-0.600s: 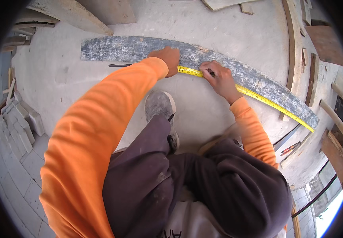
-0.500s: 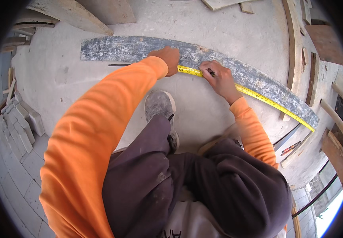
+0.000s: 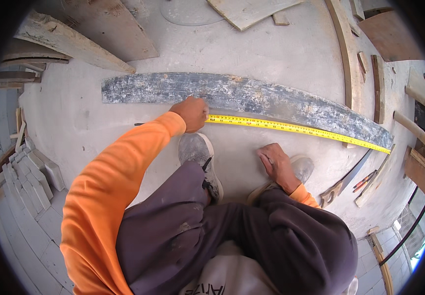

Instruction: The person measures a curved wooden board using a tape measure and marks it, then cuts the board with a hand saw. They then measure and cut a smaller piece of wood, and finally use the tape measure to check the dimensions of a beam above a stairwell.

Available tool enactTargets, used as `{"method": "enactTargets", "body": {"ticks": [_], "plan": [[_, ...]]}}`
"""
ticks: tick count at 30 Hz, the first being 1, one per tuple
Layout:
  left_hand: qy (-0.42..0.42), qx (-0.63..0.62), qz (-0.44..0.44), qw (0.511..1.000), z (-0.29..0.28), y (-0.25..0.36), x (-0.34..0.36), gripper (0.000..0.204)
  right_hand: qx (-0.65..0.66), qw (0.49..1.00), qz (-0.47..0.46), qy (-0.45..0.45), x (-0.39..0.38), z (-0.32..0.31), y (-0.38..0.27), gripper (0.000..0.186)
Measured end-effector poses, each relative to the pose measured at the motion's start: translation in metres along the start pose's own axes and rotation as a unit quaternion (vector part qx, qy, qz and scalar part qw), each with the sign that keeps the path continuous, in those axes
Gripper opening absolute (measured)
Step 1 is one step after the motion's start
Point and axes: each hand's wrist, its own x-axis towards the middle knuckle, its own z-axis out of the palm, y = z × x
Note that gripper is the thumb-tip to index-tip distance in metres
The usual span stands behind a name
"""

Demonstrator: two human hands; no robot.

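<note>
A long grey-blue plank (image 3: pixel 242 93), scuffed with white, lies across the floor in front of me. Along its near edge stretches a yellow tape measure blade (image 3: pixel 281 127), reaching the plank's right end. My left hand (image 3: pixel 191 114) is closed at the blade's left end, beside the plank; the tape's case is hidden in it. Back from the tape, above my right shoe (image 3: pixel 302 168), my right hand (image 3: pixel 277 164) has its fingers curled together. Whatever they hold, if anything, cannot be made out.
A handsaw (image 3: pixel 346 181) and an orange-handled tool (image 3: pixel 365 181) lie at the right. Long timbers (image 3: pixel 345 54) run beyond the plank's right part. Boards (image 3: pixel 74 42) lean in from the far left. Grey blocks (image 3: pixel 30 179) are stacked at the left.
My right hand has come off the tape and drawn back toward my right shoe. My left hand stays at the tape's left end. The view has shifted, so the plank appears lower.
</note>
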Motion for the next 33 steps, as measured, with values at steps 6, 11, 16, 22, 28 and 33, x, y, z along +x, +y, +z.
{"method": "enactTargets", "body": {"ticks": [6,11,16,22,28,33], "plan": [[-0.059,-0.035,0.046,0.997,0.012,0.001,-0.02,0.02,0.498,0.721,0.345,0.337,-0.037,-0.012,0.017,0.055],[-0.104,-0.004,0.089,0.991,0.009,0.031,-0.031,0.024,0.588,0.513,0.267,0.566,-0.032,-0.07,0.023,0.065],[-0.121,-0.012,0.114,0.986,0.01,0.045,-0.025,0.035,0.524,0.515,0.221,0.641,-0.049,-0.095,0.055,0.047],[-0.215,-0.05,0.122,0.968,0.009,0.106,-0.022,0.052,0.586,0.526,0.265,0.556,-0.031,-0.078,0.005,0.034],[-0.122,-0.064,0.106,0.985,0.022,0.161,-0.016,0.052,0.614,0.656,0.323,0.297,-0.014,-0.041,-0.02,0.031],[-0.088,-0.053,0.089,0.991,0.02,0.202,-0.022,0.037,0.589,0.723,0.296,0.208,-0.011,-0.036,-0.024,0.038]]}}
